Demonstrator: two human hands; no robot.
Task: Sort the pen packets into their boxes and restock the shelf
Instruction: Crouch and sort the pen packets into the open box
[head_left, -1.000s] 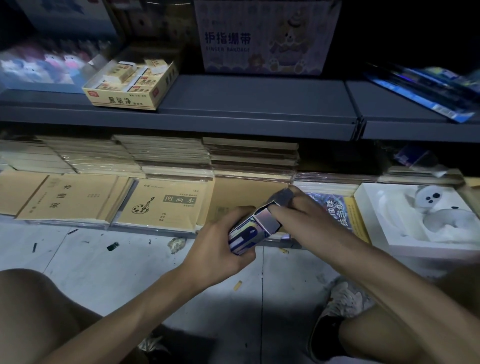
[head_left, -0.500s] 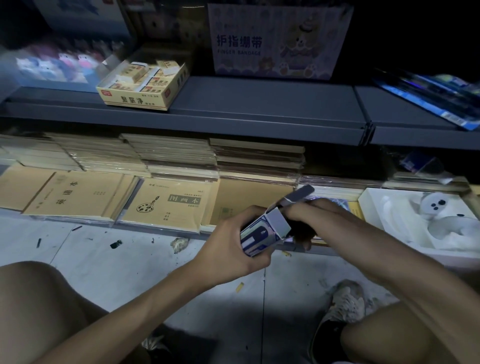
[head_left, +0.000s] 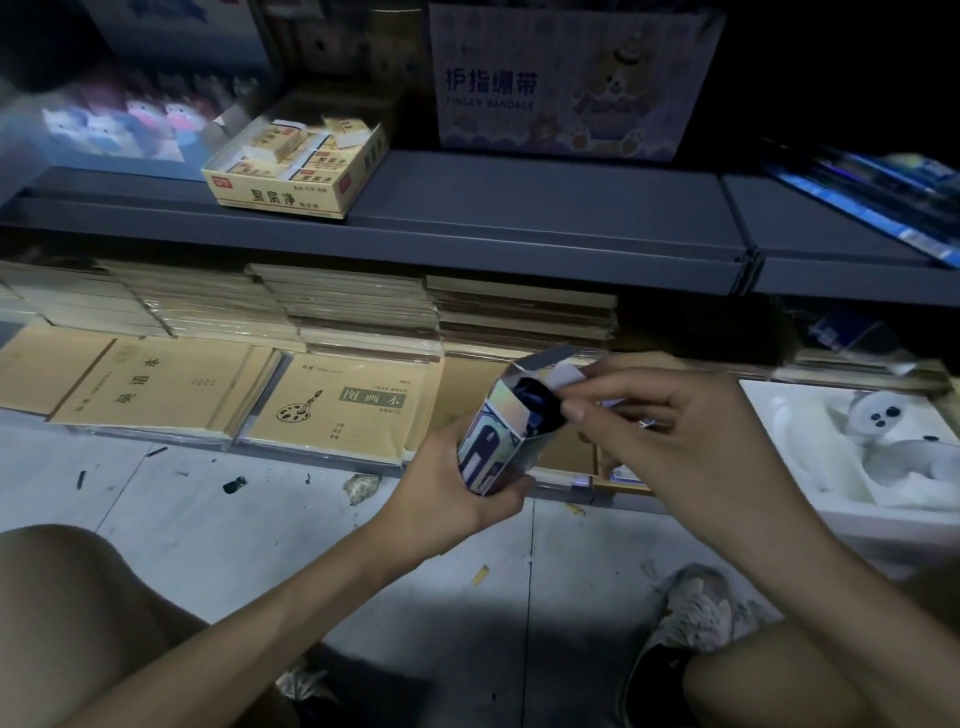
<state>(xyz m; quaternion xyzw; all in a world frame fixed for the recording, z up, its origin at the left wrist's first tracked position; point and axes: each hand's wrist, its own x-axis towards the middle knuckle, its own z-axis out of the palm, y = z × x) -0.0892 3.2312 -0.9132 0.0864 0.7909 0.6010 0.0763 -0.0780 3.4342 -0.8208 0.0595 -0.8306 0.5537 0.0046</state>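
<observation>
Setting: dim shop aisle, seen looking down by a crouching person; a pale tiled floor (head_left: 208, 525) flecked with litter runs up to a grey shelf (head_left: 519, 213).
Far left, upper shelf: a blurred pack with cartoon figures (head_left: 119, 124).
Eraser box (head_left: 296, 166): yellow and open-topped, on the upper shelf left of centre, with small packets inside.
Bandage box (head_left: 561, 83): pale, printed "FINGER BANDAGE" with a bear, behind and to the right of the eraser box.
Lower shelf, left to centre: tan notebooks (head_left: 156, 384) lying flat in front, more stacked behind them.
Left hand (head_left: 452, 493): fingers and thumb wrapped around the lower half of the pen box, gripping it.
Pen box (head_left: 498, 441): small blue and silver carton, held in the air in front of the lower shelf, tilted with its open top up and to the right; something dark blue shows inside, too dim to identify.
Right hand (head_left: 670, 431): at the mouth of the pen box, fingers curled, thumb and forefinger pinching its pale top flap.
Lower shelf, right: a white tray (head_left: 779, 514) holding a white toy figure.
Upper shelf, far right: blue packets (head_left: 857, 192) lying at an angle.
Bottom edge: bare knees at both sides and a worn shoe (head_left: 680, 634) on the floor.
</observation>
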